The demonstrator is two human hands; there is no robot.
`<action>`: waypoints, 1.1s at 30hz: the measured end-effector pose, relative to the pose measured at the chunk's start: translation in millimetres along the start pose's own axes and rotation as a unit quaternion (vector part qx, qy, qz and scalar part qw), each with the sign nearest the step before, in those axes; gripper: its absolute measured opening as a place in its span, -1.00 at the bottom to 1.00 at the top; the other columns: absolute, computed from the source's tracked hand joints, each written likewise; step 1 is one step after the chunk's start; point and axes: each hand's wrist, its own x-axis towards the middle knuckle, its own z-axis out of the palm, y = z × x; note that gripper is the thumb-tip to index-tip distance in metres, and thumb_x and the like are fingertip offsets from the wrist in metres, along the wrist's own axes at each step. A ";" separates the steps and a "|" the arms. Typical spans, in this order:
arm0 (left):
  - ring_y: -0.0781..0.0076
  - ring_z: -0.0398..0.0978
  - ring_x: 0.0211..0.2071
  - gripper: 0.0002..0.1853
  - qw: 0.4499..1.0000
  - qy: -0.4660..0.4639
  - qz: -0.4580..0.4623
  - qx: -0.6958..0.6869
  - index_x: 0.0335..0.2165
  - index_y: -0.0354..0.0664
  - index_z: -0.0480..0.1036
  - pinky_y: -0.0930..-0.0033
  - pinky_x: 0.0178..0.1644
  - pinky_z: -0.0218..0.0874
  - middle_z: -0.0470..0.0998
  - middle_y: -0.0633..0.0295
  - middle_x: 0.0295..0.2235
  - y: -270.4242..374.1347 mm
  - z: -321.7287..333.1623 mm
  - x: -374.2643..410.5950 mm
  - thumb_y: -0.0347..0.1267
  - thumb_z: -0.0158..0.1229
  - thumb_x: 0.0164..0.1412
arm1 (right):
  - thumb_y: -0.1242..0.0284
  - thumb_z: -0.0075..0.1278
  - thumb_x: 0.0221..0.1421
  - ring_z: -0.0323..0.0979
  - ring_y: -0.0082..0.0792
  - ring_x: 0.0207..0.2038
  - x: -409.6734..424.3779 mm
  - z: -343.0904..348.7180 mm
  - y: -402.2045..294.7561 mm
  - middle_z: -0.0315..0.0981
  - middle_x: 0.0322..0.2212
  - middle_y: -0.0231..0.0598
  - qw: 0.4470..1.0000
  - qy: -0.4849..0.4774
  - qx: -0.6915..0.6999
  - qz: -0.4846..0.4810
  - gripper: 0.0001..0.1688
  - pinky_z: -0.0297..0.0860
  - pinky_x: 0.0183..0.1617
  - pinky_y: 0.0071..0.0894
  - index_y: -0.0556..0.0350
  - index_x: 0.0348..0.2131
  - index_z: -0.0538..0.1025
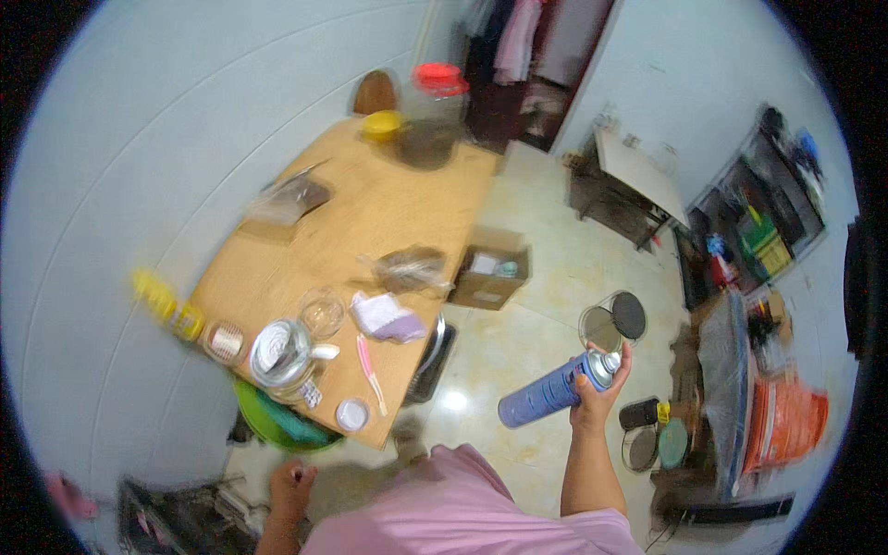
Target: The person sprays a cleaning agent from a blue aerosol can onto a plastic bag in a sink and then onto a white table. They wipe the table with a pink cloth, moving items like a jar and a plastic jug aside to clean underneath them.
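My right hand (595, 399) grips a blue aerosol can (541, 397) near its silver top, holding it tilted over the tiled floor. My left hand (291, 482) hangs below the near corner of the wooden table (361, 208), its fingers curled; whether it holds anything small is unclear. On the table's near end are a clear jar (281, 354) with a silvery top, a pink-and-white toothbrush (370, 371), a white and purple cloth (388, 317), a small round container (352, 414) and a clear round dish (322, 312). The picture is blurred.
A cardboard box (489, 276) stands beside the table. A green basin (257, 409) is under its near corner. Yellow bottles (166, 305) stand by the wall. Folding stools (628, 316) and a small white-topped table (642, 177) are at right, with orange stacked plastic (784, 424) farther over.
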 end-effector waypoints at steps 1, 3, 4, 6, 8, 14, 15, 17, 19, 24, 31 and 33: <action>0.48 0.08 -0.67 -0.64 0.995 0.001 0.058 -0.083 -0.70 -0.25 0.20 0.34 -0.59 0.00 0.19 0.23 -0.74 -13.2 12.4 4.2 -0.39 0.19 0.05 | 0.36 0.39 -0.41 0.38 -0.26 -0.17 -3.6 -10.4 -8.9 0.31 -0.08 -0.04 0.999 0.029 0.013 0.002 0.27 0.40 -0.13 -0.28 -0.06 0.19 -0.06; 0.46 0.07 -0.67 -0.62 0.983 -0.020 0.123 -0.136 -0.70 -0.25 0.18 0.33 -0.59 -0.02 0.16 0.20 -0.75 -8.9 36.7 26.3 -0.36 0.16 0.08 | 0.35 0.32 -0.30 0.41 -0.20 -0.20 -5.0 -43.8 -19.1 0.34 -0.11 -0.03 0.996 0.079 0.037 -0.009 0.09 0.42 -0.16 -0.21 -0.01 0.15 0.04; 0.45 0.07 -0.67 -0.61 0.986 -0.023 0.122 -0.109 -0.71 -0.26 0.17 0.33 -0.59 -0.02 0.15 0.19 -0.75 -8.1 56.0 26.9 -0.34 0.14 0.09 | 0.34 0.28 -0.27 0.41 -0.20 -0.22 -1.4 -68.8 -22.8 0.36 -0.14 -0.05 0.996 0.086 0.029 0.013 -0.01 0.42 -0.17 -0.21 -0.01 0.12 0.11; 0.41 0.07 -0.68 -0.57 0.990 -0.045 0.126 -0.034 -0.70 -0.30 0.17 0.30 -0.60 -0.02 0.16 0.14 -0.75 26.0 72.5 24.3 -0.27 0.10 0.11 | 0.33 0.21 -0.20 0.42 -0.20 -0.25 2.4 -115.6 -34.6 0.40 -0.21 -0.09 0.990 0.113 0.025 0.086 -0.20 0.42 -0.17 -0.21 -0.02 0.05 0.23; 0.41 0.18 -0.68 -0.70 0.977 -0.092 0.143 -0.127 -0.64 -0.31 0.30 0.33 -0.57 0.09 0.28 0.12 -0.71 34.2 98.7 25.8 -0.32 0.11 0.06 | 0.25 0.12 -0.09 0.44 -0.17 -0.25 -1.3 -165.9 -37.0 0.42 -0.23 -0.10 0.988 0.100 0.074 0.091 -0.38 0.42 -0.16 -0.18 0.01 -0.03 0.31; 0.44 0.24 -0.64 -0.73 0.975 -0.125 0.177 -0.045 -0.60 -0.30 0.33 0.36 -0.53 0.13 0.32 0.14 -0.69 114.7 156.8 35.5 -0.32 0.13 0.05 | 0.37 0.23 -0.20 0.46 -0.07 -0.29 14.3 -213.3 -54.9 0.38 -0.26 -0.11 0.981 0.172 0.075 0.056 -0.15 0.46 -0.24 -0.13 -0.10 0.07 0.16; 0.44 0.24 -0.64 -0.72 0.974 -0.126 0.187 -0.028 -0.60 -0.30 0.34 0.36 -0.53 0.13 0.32 0.14 -0.69 128.3 170.6 40.4 -0.31 0.13 0.06 | 0.40 0.23 -0.21 0.46 -0.08 -0.29 26.8 -225.8 -55.7 0.37 -0.26 -0.13 0.984 0.166 0.053 0.042 -0.13 0.46 -0.23 -0.14 -0.11 0.08 0.15; 0.48 0.23 -0.64 -0.74 0.972 -0.140 0.177 -0.066 -0.56 -0.31 0.38 0.39 -0.53 0.13 0.33 0.17 -0.69 165.2 206.1 45.9 -0.31 0.12 0.07 | 0.49 0.21 -0.25 0.45 -0.18 -0.32 56.4 -250.0 -56.1 0.34 -0.28 -0.21 0.985 0.174 0.011 0.010 -0.08 0.46 -0.22 -0.17 -0.13 0.11 0.12; 0.56 0.27 -0.62 -0.79 0.972 -0.156 0.152 -0.083 -0.53 -0.32 0.42 0.42 -0.51 0.15 0.39 0.22 -0.66 205.7 251.4 51.3 -0.36 0.12 0.08 | 0.53 0.19 -0.23 0.40 -0.25 -0.29 95.8 -283.1 -56.5 0.29 -0.24 -0.25 0.984 0.175 -0.036 -0.018 -0.08 0.45 -0.20 -0.17 -0.13 0.12 0.12; 0.59 0.38 -0.54 -0.82 0.955 -0.231 0.108 -0.150 -0.44 -0.30 0.46 0.49 -0.43 0.21 0.47 0.27 -0.59 299.9 381.4 75.5 -0.37 0.10 0.08 | 0.46 0.28 -0.29 0.33 -0.39 -0.23 188.7 -381.8 -38.1 0.23 -0.19 -0.30 0.967 0.208 -0.133 -0.061 -0.04 0.38 -0.14 -0.36 -0.10 0.10 0.15; 0.60 0.36 -0.59 -0.85 0.950 -0.238 0.184 -0.082 -0.47 -0.32 0.44 0.51 -0.50 0.19 0.43 0.30 -0.63 411.1 476.1 133.6 -0.41 0.09 0.10 | 0.38 0.30 -0.39 0.24 -0.40 -0.11 309.5 -414.7 -34.0 0.18 -0.10 -0.29 0.941 0.282 -0.183 -0.028 -0.03 0.23 -0.02 -0.41 0.01 0.06 0.22; 0.58 0.36 -0.61 -0.85 0.956 -0.242 0.161 -0.050 -0.47 -0.34 0.43 0.51 -0.51 0.19 0.44 0.27 -0.63 427.1 495.9 169.5 -0.42 0.07 0.09 | 0.38 0.30 -0.39 0.24 -0.40 -0.11 344.0 -430.7 -11.1 0.18 -0.10 -0.29 0.932 0.284 -0.222 -0.041 -0.03 0.23 -0.02 -0.40 0.03 0.07 0.22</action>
